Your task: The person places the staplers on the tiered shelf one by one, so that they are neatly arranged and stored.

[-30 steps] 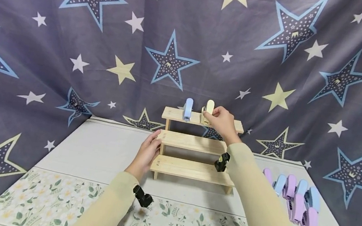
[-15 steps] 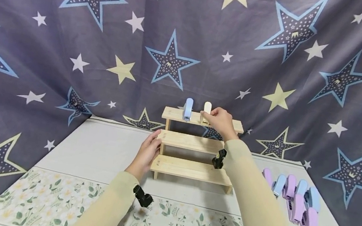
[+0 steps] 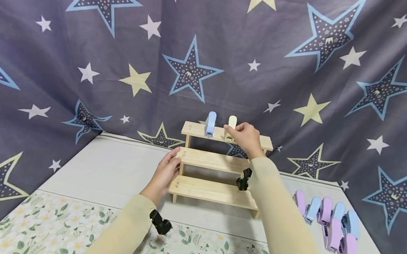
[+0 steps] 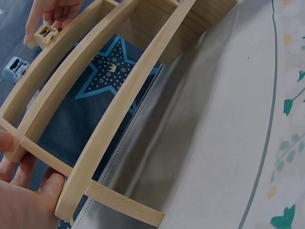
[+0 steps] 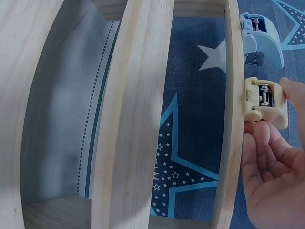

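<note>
A pale yellow stapler (image 3: 232, 122) stands on the top tier of a three-tier wooden display rack (image 3: 218, 161). My right hand (image 3: 246, 137) pinches it, thumb on one side and fingertips on the other, as the right wrist view shows. To its left on the same tier stands a blue stapler (image 3: 210, 123), a small gap between them; its metal hinge shows in the right wrist view (image 5: 259, 36). My left hand (image 3: 166, 173) holds the left end of the rack near the middle tier, its fingers bent against the side frame in the left wrist view.
Several purple staplers (image 3: 349, 251) and blue staplers (image 3: 313, 209) lie grouped on the table's right side. A star-patterned cloth (image 3: 264, 83) hangs close behind the rack. The table cover (image 3: 112, 166) is plain at the back and flower-printed toward the front.
My right hand has shifted the yellow stapler slightly left along the top tier, toward the blue one, and straightened it. My left hand stays on the rack.
</note>
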